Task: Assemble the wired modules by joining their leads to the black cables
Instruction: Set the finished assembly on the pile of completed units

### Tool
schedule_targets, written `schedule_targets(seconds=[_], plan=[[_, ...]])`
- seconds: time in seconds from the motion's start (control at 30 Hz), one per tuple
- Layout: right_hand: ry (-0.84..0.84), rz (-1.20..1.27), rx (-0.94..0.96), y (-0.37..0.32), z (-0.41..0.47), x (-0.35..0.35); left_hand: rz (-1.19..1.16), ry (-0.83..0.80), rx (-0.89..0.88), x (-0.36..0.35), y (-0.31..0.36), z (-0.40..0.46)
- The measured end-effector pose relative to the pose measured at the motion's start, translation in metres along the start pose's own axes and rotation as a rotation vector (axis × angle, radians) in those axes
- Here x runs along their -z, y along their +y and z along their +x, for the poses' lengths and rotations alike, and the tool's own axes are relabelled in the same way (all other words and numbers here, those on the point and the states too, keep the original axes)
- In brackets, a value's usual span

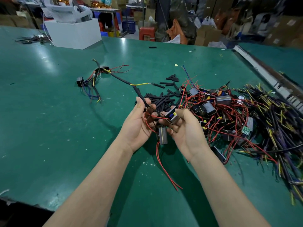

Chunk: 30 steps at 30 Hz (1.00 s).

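While both hands work close together at the table's [49, 112] centre, we see the left hand [139, 126] curled around a black cable [141, 97] that runs off toward 11 o'clock, and the right hand [185, 128] grasping a module [173, 116] by its body. A second module [162, 135] dangles between the palms on red leads [162, 164]. We judge two risks: the hanging module may tug a thin lead out of the fingers, and loose leads may snag the pile [229, 115] at 3 o'clock.
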State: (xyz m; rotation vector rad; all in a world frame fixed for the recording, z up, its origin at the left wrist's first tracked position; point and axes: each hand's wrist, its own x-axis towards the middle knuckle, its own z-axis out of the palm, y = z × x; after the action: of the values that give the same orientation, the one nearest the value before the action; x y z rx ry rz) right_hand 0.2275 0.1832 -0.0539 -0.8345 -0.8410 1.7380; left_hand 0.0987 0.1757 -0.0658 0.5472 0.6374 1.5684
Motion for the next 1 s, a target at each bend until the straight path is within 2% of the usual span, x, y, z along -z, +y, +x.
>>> schedule_targets(seconds=[0.2,0.33,0.6,0.8,1.0], plan=[[-0.023,0.138,-0.067,0.0008,-0.0001,-0.0013,0.151,0.009,-0.061,0.0025,0.0013,-0.0009],[-0.026,0.233,-0.072,-0.0023,0.0004,-0.0003,0.168,0.044,-0.082,0.0011,-0.0002,-0.0007],[0.041,0.058,-0.007,-0.0018,0.0001,0.0009,0.097,0.119,-0.030,-0.0005,0.0020,-0.0029],[0.123,0.097,0.011,0.0010,0.0010,0.0001,0.111,0.130,-0.006,-0.0007,0.0006,-0.0028],[0.134,0.155,0.013,0.0034,0.0004,-0.0001,0.109,0.122,0.036,-0.0003,0.0026,-0.0042]])
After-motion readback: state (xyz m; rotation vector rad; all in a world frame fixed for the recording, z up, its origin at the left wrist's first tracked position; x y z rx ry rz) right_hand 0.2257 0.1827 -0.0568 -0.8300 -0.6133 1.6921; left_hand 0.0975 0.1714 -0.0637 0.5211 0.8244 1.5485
